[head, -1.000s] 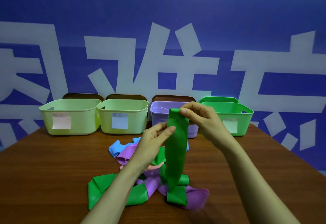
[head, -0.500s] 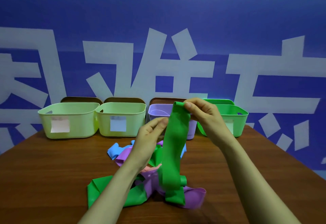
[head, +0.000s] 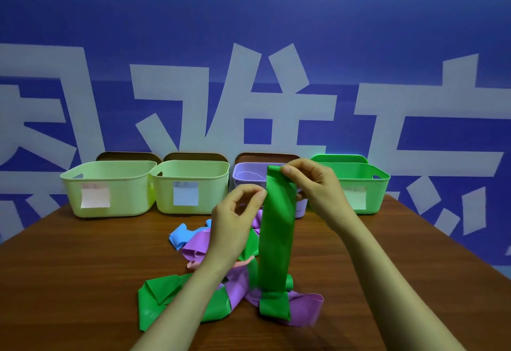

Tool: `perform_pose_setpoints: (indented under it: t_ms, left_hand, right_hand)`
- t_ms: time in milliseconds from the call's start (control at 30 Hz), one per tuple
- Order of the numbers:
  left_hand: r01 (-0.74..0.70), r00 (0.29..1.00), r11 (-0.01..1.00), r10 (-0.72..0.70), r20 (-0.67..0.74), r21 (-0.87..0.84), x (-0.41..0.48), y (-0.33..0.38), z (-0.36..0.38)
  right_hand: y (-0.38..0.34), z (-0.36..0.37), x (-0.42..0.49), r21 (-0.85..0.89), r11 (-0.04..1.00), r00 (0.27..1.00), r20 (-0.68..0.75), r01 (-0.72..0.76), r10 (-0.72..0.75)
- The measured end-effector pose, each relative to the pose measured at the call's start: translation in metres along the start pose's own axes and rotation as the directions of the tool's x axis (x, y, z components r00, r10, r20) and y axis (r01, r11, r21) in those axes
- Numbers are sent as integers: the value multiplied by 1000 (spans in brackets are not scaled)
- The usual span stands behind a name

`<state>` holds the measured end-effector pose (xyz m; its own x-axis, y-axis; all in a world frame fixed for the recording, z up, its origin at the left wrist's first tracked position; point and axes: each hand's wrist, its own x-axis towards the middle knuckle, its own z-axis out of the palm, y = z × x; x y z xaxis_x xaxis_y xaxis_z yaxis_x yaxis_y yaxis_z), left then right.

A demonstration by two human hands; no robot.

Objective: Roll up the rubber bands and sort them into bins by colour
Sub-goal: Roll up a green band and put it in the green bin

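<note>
We see the right hand (head: 312,187) raised above the table (head: 69,267), thumb and forefinger pinched tight on the top end of the green band (head: 276,234). The other fingers are curled loosely behind it. The band hangs straight down from that grip. Its lower end lies folded on the pile (head: 221,284) of loose green, purple, pink and blue bands near us at the middle of the table.

To the left, the left hand (head: 235,223) is held a little lower. Its thumb and forefinger curl into a ring, and their tips close on the band's left edge just below the top. The remaining fingers are bent inward and touch nothing that we can make out.

Along the far edge of the table we count four bins in a row. The two pale green bins (head: 110,190) stand on the left. The lilac bin (head: 249,179) is partly hidden behind the raised band, and the green bin (head: 367,182) is on the right behind the right hand. The bins we can see fully each carry a paper note on the near wall.
</note>
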<state>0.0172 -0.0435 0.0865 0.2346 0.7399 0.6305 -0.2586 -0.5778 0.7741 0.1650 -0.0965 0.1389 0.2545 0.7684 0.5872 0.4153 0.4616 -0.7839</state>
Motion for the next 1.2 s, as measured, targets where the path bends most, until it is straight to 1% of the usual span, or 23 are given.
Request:
perform_pose_setpoints:
  t_ms: [100,133,233,267,300,367,400,433,500,567,633,667,733,767,833,967,1100,1200]
  left_hand:
    - [-17,1000,998,17,-9,61,0,-3,1]
    - [-1,1000,998,1,-6,56,1,-4,2]
    - [111,994,993,-111,18,-27,2,-3,4]
    - [138,990,990,-137,37,-32,3,-3,5]
    - [153,987,988,-151,52,-26,3,-4,5]
    - [161,985,987,-160,67,-18,4,-6,5]
    - [161,985,987,-160,66,-17,4,-6,4]
    - [161,984,987,-159,75,-27,4,-6,3]
    - [157,980,986,-149,129,-48,3,-4,3]
    - [142,983,989,-135,124,-51,3,-4,4]
    - [196,974,975,-181,132,-108,3,-2,5]
    - [248,960,957,-222,173,-152,3,-1,5]
    - [326,926,928,-275,261,-181,4,0,5]
    - [329,920,929,-275,279,-171,4,0,4]
    - [297,928,944,-249,278,-143,6,2,3]
    - [228,943,973,-208,258,-47,11,6,-1]
    - [271,946,962,-269,179,11,13,1,1]
    - [324,933,946,-319,167,1,10,-3,4]
  right_hand:
    - [4,2,0,-109,994,999,1,34,-34]
    - [6,3,-1,-134,990,999,1,46,-46]
    - [9,6,-2,-200,977,997,-13,72,-77]
    - [9,6,-2,-179,981,997,-6,69,-71]
    - [7,6,-3,-120,991,999,9,52,-52]
    - [4,5,-4,51,999,999,50,-12,10]
    - [4,4,-5,99,995,998,59,-31,25]
    - [5,2,-5,102,994,998,59,-30,25]
    - [7,0,-5,52,999,998,62,-10,7]
    - [8,0,-4,37,999,998,66,-10,8]
    - [6,1,-4,121,992,998,58,-36,29]
    - [6,1,-4,166,985,998,53,-40,32]
    - [5,-1,-4,184,983,998,67,-19,7]
    - [5,-1,-5,182,983,996,87,-8,-8]
    - [5,-2,-5,179,984,993,114,9,-29]
    - [9,-5,-5,195,981,996,87,20,-38]
    - [15,-3,-7,127,991,995,88,36,-47]
    - [19,1,-9,150,988,995,93,20,-34]
